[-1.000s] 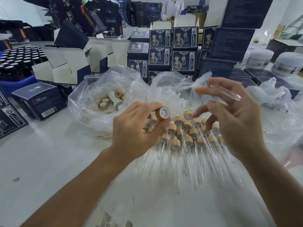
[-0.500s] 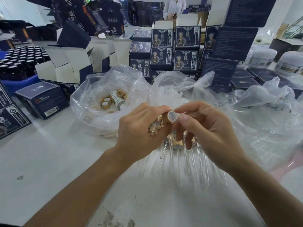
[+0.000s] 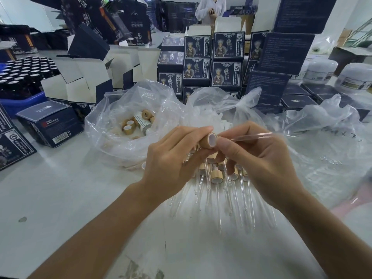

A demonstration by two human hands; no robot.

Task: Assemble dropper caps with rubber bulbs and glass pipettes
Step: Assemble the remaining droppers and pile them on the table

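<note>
Left hand (image 3: 171,158): fingers curled round a wooden dropper cap (image 3: 209,140), its open end turned toward the right
Right hand (image 3: 259,156): pinched a glass pipette (image 3: 253,136) just beside the cap's mouth
Handling: pipette looked thin, light, brittle; best held near its inserted end
Finished droppers (image 3: 216,178): heaped on the table (image 3: 60,198) beneath
</note>
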